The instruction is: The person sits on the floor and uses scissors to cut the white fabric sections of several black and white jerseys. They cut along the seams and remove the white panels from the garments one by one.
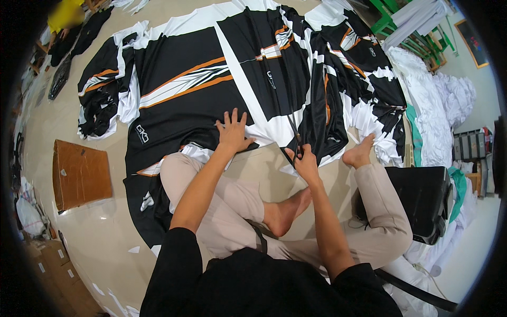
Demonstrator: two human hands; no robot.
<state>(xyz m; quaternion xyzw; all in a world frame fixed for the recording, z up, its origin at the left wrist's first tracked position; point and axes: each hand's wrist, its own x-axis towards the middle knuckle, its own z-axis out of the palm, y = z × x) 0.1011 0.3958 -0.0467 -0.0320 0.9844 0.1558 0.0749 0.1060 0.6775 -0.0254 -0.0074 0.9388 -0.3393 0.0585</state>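
Printed black fabric [179, 50] with white and orange stripes and white borders is spread over the floor in front of me. My left hand [233, 133] lies on it with fingers spread, pressing near the lower end of a white strip [237, 79]. My right hand [305, 162] is closed around the handles of a pair of scissors [297, 138]. Their blades point away from me over the fabric's white edge, beside a bunched black and white part [330, 113]. From this view I cannot tell whether the blades are between layers.
A brown cardboard piece [82, 174] is on the floor at left. To my right sits a black case [417, 203], with heaps of white fabric [422, 95] beyond it. Green stools [388, 24] stand at far right. Another person in yellow [66, 18] is at far left.
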